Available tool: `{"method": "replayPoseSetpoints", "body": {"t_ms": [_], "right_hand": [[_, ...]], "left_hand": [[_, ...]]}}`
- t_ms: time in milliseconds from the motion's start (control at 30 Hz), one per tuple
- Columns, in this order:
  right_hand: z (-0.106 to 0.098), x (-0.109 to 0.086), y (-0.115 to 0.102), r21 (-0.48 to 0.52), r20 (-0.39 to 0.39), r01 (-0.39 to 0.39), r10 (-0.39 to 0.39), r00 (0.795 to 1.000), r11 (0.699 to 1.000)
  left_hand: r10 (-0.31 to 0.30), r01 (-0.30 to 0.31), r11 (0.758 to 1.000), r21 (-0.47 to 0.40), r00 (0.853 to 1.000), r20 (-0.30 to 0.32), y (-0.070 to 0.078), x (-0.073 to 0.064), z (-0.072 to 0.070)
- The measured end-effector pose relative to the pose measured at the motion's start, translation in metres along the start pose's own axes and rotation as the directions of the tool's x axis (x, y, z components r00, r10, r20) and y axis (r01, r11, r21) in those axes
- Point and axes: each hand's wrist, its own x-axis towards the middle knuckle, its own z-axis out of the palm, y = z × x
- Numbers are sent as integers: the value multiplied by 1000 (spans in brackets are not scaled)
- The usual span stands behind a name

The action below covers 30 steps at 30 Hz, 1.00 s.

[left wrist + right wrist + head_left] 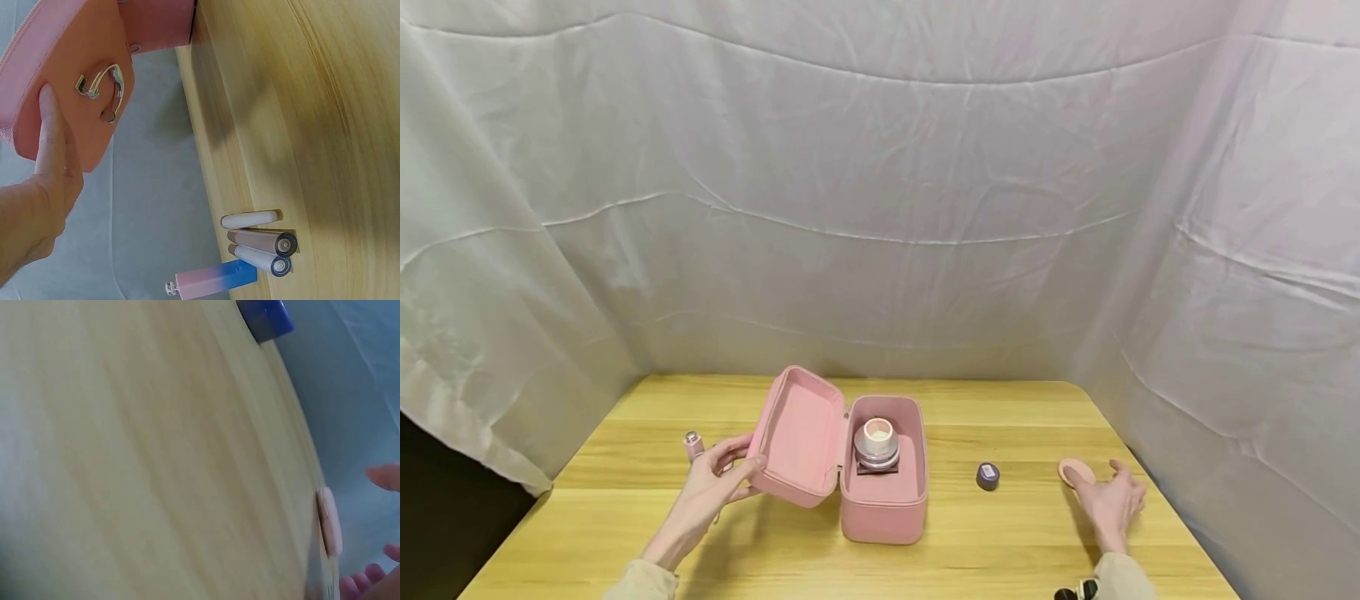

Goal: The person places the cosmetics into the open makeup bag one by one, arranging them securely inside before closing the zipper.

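The step in hand looks like taking up the puff (330,522) while the case (886,522) stands open. The left hand (713,481) holds the tilted lid (802,431), thumb at its rim and fingers against its outer face. The right hand (1109,500) is at the puff, thumb and fingers spread wide; the right wrist view shows a gap between them and the puff, so nothing is gripped. The puff lies flat on the desk (1000,554), toward its right edge.

Inside the case, a white jar (878,432) sits on a round tub (878,462), with room beside them. Between case and puff is a purple pot (988,477); beyond the left hand, the left wrist view shows tubes (257,240) and a bottle (215,280) on the desk.

The next move seems to call for a low, gentle pinch on the puff's thin edge, with the left hand steadying the lid
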Motion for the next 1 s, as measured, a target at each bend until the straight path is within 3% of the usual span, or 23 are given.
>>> {"method": "replayPoseSetpoints", "body": {"t_ms": [133,400,767,1000], "right_hand": [[-1,3,3,-89,88,14,-6,996,996],[2,13,7,-210,168,78,-43,985,974],[11,16,7,-312,173,47,8,985,949],[10,18,7,-344,180,76,-14,984,936]], "left_hand": [[-2,2,1000,3,1000,-1,0,0,0],[-7,8,1000,18,1000,-6,0,-1,0],[-17,17,1000,18,1000,-14,-1,-1,0],[-17,18,1000,1,1000,-12,0,1,0]]}}
